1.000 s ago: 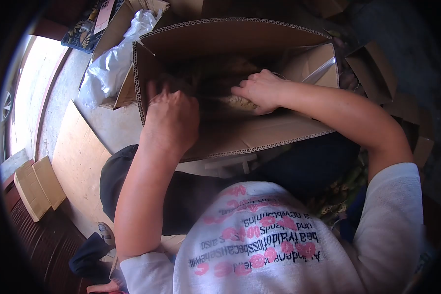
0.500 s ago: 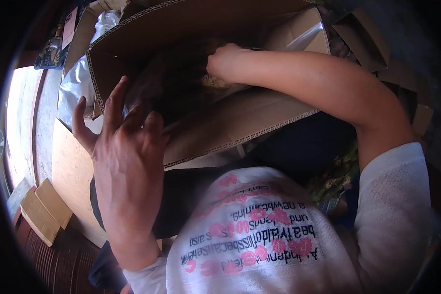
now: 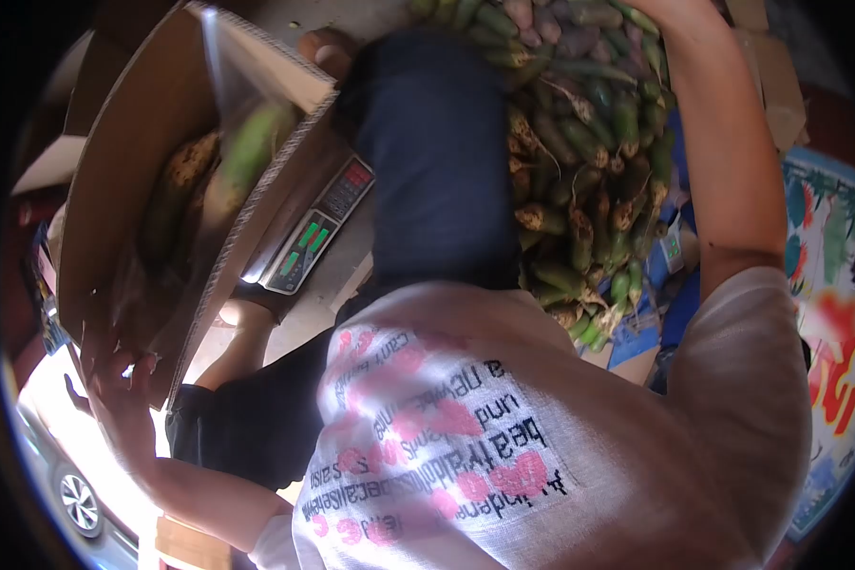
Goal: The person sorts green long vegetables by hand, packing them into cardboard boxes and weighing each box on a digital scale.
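My left hand (image 3: 119, 380) is at the near corner of an open cardboard box (image 3: 90, 228), its fingers apart and partly in shadow by the box wall. Inside the box, long green radishes (image 3: 247, 157) lie in a clear plastic liner. They look blurred. My right arm stretches to the top of the view, where my right hand (image 3: 657, 8) is mostly cut off by the frame edge. Its fingers do not show. Just below and beside it lies a large pile of green radishes (image 3: 584, 204), many with brown, soil-marked root ends.
A digital scale (image 3: 304, 247) with lit green digits stands beside the box. My dark-trousered knee (image 3: 437, 161) sits between box and pile. A colourful printed sack (image 3: 831, 380) lies at the right. Cardboard pieces (image 3: 769, 85) are at the upper right.
My view has swung right, bringing the radish pile and scale into sight. My right hand has left the box and now reaches over the pile. My left hand stays by the box.
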The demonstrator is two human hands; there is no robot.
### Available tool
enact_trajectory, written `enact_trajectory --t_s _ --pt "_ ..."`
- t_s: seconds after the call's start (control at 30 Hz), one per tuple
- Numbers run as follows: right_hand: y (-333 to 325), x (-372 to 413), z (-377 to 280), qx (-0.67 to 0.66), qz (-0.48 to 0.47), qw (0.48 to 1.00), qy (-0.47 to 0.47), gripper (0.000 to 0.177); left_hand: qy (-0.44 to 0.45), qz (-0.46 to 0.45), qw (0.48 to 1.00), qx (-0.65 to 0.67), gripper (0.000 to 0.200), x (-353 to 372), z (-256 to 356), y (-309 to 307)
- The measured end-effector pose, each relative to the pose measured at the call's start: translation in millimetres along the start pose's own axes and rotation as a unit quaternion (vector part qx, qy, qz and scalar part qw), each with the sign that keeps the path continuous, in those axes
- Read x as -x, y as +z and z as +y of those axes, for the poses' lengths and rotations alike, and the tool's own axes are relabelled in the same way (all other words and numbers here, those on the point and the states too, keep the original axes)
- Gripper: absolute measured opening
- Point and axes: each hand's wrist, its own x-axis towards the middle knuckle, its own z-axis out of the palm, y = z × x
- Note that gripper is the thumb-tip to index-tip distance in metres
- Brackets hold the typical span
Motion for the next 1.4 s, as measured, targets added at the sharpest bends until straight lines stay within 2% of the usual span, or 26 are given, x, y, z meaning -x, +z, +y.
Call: enact_trajectory --t_s 0.07,0.1,0.17,0.2,0.23,0.3,0.33,0.37,0.43,0.53,0.63,0.8,0.87,0.97,1.07,1.1,1.13,1.17,1.2,1.23,1.27,1.3,1.33,1.37,1.4 --pt "-14 57 56 0.012 0.002 0.989 0.148 0.046 0.016 -0.013 1.000 -0.013 0.007 -3 7 -13" --pt "2 87 110 0.015 0.013 0.983 0.182 0.047 0.028 -0.011 0.999 -0.020 0.008 -1 7 -13" --pt "43 153 199 0.015 0.027 0.993 0.117 0.056 0.047 -0.007 0.998 -0.032 0.008 0 -3 -5" --pt "66 195 230 0.036 -0.010 0.980 0.193 0.055 0.005 -0.075 0.996 -0.048 0.010 0 -8 -6" --pt "92 225 251 0.057 -0.049 0.961 0.267 0.055 0.012 -0.061 0.996 -0.063 0.011 2 -11 -4" --pt "126 264 255 -0.017 -0.195 0.911 0.363 0.052 0.030 -0.033 0.995 -0.091 0.014 5 -6 -7" --pt "150 289 263 -0.066 -0.232 0.897 0.370 0.053 -0.040 -0.146 0.981 -0.119 0.020 0 7 -21" --pt "175 311 272 -0.114 -0.267 0.881 0.374 0.054 -0.041 -0.138 0.982 -0.119 0.021 0 10 -24" --pt "216 333 258 -0.035 -0.315 0.870 0.377 0.060 -0.032 -0.084 0.991 -0.099 0.022 2 15 -21" --pt "278 363 253 0.174 -0.383 0.868 0.263 0.070 -0.040 -0.006 0.998 -0.057 0.025 5 20 -24" --pt "317 373 258 0.228 -0.377 0.863 0.245 0.075 -0.066 0.081 0.994 0.007 0.027 10 32 -34" --pt "328 372 274 0.185 -0.369 0.871 0.266 0.071 -0.056 0.196 0.977 0.061 0.032 6 53 -51" --pt "317 369 271 0.183 -0.377 0.873 0.249 0.069 -0.026 0.221 0.973 0.052 0.035 2 59 -54" --pt "296 358 269 0.139 -0.383 0.880 0.246 0.077 0.045 0.266 0.963 0.024 0.040 -13 80 -60" --pt "272 340 269 0.029 -0.257 0.869 0.423 0.077 0.157 0.269 0.946 0.087 0.045 -40 125 -77" --pt "266 338 274 -0.146 -0.167 0.860 0.460 0.072 0.204 0.240 0.934 0.168 0.044 -50 153 -84" --pt "261 337 281 -0.316 -0.071 0.816 0.479 0.066 0.246 0.204 0.915 0.248 0.043 -59 181 -92" --pt "254 336 285 -0.473 0.030 0.740 0.478 0.061 0.272 0.198 0.898 0.284 0.041 -62 216 -92" --pt "238 325 278 -0.489 0.076 0.716 0.493 0.058 0.298 0.192 0.879 0.320 0.039 -65 251 -90" --pt "226 315 273 -0.505 0.131 0.677 0.519 0.060 0.330 0.094 0.831 0.437 0.041 -70 282 -79" --pt "213 306 267 -0.558 0.170 0.638 0.503 0.060 0.356 -0.004 0.762 0.541 0.045 -75 312 -67" --pt "201 298 259 -0.608 0.208 0.595 0.482 0.061 0.358 -0.072 0.775 0.516 0.053 -78 343 -66" --pt "190 289 252 -0.632 0.231 0.569 0.472 0.063 0.369 -0.112 0.744 0.545 0.056 -85 369 -49" --pt "180 282 243 -0.656 0.253 0.541 0.462 0.065 0.357 -0.167 0.754 0.526 0.063 -91 391 -43" --pt "170 276 233 -0.678 0.273 0.512 0.452 0.068 0.353 -0.199 0.726 0.556 0.073 -99 414 -17"
